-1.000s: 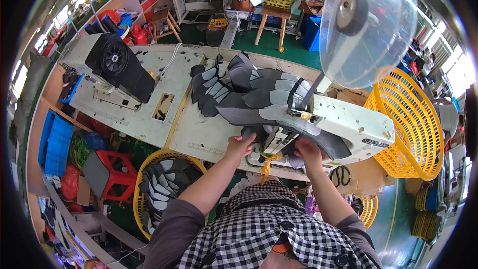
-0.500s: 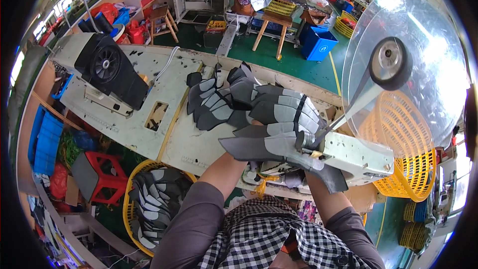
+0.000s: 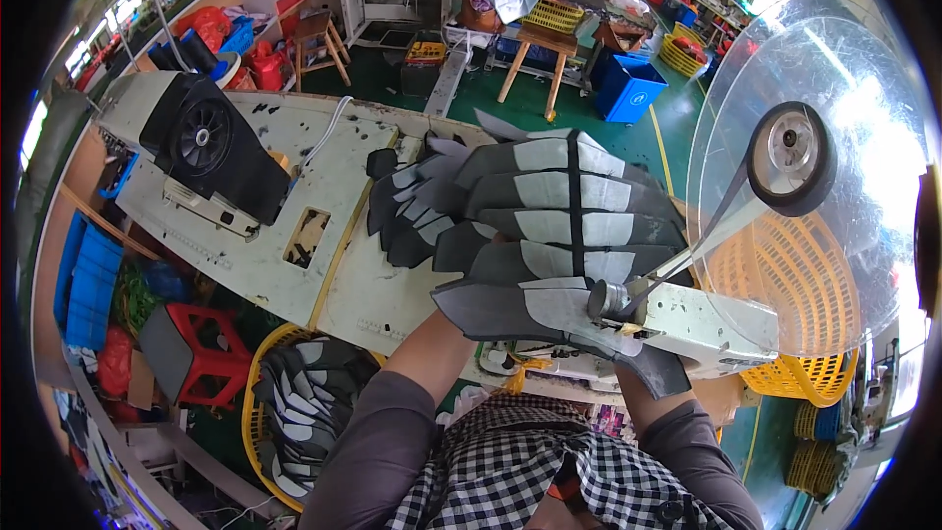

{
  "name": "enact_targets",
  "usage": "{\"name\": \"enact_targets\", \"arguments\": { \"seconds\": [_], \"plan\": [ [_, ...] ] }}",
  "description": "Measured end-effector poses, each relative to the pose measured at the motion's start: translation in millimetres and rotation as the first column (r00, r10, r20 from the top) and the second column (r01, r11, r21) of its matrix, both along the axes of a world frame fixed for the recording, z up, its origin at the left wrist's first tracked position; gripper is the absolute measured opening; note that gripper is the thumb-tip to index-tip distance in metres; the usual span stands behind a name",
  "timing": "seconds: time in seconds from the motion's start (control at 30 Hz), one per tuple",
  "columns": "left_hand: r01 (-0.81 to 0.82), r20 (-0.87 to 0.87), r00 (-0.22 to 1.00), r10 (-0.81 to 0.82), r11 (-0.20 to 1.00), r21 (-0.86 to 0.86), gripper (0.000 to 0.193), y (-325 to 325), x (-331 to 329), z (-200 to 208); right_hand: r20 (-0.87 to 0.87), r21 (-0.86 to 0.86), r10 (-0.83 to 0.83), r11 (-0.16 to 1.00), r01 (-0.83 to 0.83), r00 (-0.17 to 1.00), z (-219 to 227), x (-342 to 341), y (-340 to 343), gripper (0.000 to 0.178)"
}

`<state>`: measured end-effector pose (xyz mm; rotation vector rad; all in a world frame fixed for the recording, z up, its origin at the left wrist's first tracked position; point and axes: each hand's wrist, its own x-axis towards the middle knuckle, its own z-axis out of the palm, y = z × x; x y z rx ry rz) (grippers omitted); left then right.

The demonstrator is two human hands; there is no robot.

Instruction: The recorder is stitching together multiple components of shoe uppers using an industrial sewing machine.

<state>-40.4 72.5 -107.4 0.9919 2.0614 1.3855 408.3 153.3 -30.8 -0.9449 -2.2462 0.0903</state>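
Grey, two-tone padded panels, like shoe-upper pieces, lie stacked across the machine. The nearest grey panel (image 3: 549,312) sits at the machine's small metal head (image 3: 608,299). Several panels behind it (image 3: 530,191) are joined side by side by a black strip (image 3: 576,201). My left hand's arm (image 3: 432,351) reaches under the panels from the near left; the fingers are hidden beneath them. By the nearest panel's right end, my right forearm (image 3: 648,404) goes underneath, and that hand is covered too. More loose panels (image 3: 417,201) are heaped to the left.
Over the machine arm (image 3: 708,322) at right stands a clear disc reel (image 3: 824,69) with a black-rimmed hub (image 3: 790,157). A yellow basket (image 3: 834,381) is below it. At lower left are a basket of panels (image 3: 304,407) and a red-and-grey stool (image 3: 201,348). A black motor housing (image 3: 211,147) sits left.
The joined panels have risen and spread out, showing more of the black strip. The nearest panel has shifted slightly down. The reel and machine arm appear slightly lower and farther right.
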Motion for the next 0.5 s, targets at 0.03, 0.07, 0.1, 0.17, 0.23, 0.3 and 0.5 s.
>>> {"name": "enact_targets", "arguments": {
  "seconds": [0.03,0.07,0.1,0.17,0.23,0.3,0.5],
  "plan": [
    [-0.022,-0.019,1.000,0.022,1.000,-0.015,0.047,-4.5,-3.1,4.5,0.005,0.007,0.016,1.000,-0.016,1.000,1.2,-10.3,5.4,0.026],
    [-0.044,-0.039,0.998,0.043,0.999,-0.030,0.047,3.8,-7.9,12.6,0.009,0.013,0.031,0.999,-0.031,0.999,8.3,-5.7,1.5,0.025],
    [-0.065,-0.059,0.996,0.062,0.997,-0.045,0.047,-7.4,-24.9,16.9,0.013,0.018,0.046,0.999,-0.046,0.999,2.9,-29.4,12.7,0.025],
    [-0.082,-0.101,0.992,0.074,0.994,-0.075,0.048,-30.9,-46.0,17.4,0.020,0.029,0.049,0.998,-0.049,0.999,-1.2,-82.8,-1.0,0.025],
    [-0.126,-0.145,0.983,0.110,0.986,-0.109,0.048,-47.1,-75.2,29.2,0.027,0.033,0.078,0.996,-0.079,0.997,1.6,-103.0,-3.8,0.025],
    [-0.173,-0.190,0.971,0.145,0.974,-0.144,0.048,-67.1,-105.8,42.1,0.033,0.036,0.109,0.993,-0.110,0.993,1.0,-119.7,-14.4,0.025],
    [-0.261,-0.323,0.929,0.184,0.941,-0.216,0.049,-142.4,-82.8,34.9,0.054,0.064,0.145,0.987,-0.148,0.988,-2.6,-164.1,-23.5,0.025]
  ]
}}
